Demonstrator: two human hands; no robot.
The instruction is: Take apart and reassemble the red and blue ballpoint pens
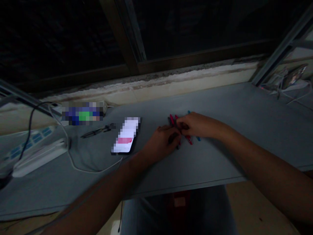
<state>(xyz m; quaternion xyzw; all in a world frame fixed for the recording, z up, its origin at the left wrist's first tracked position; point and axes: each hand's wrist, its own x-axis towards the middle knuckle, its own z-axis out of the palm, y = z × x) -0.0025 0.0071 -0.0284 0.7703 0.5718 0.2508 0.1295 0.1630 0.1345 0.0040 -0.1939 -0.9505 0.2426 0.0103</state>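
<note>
- The left hand [167, 139] and right hand [194, 124] meet at the fingertips over a small row of pens [189, 140]. Both sets of fingers are curled inward; whether either pinches a pen or only rests on one cannot be told in this dim light.
- The pens lie directly beneath the fingers, their ends poking out above and below the grip: pink and dark ones toward the left hand, a red one below the right hand, and a blue pen [198, 138] at the right of the row.
- Each pen is likely light, stiff and hard to break, with a smooth barrel that could roll or slip. A thumb-and-finger hold around mid-barrel should serve best; pressing on one end might swing the other.
- Just left of the left hand, a lit phone [126, 135] lies flat, limiting sideways movement there.
- Farther left are more dark pens [99, 131]; a white cable [97, 172] loops beside the left forearm and could snag a sleeve or wrist.
- Below the grip, the near edge of the table [230, 106] runs across above the person's lap; a rolling pen might drop off there.
- Beyond the grip, the wall [183, 84] bounds the far side.
- Room to move looks widest to the right of the right hand, up to a tangle of wires [281, 85] at the far corner.
</note>
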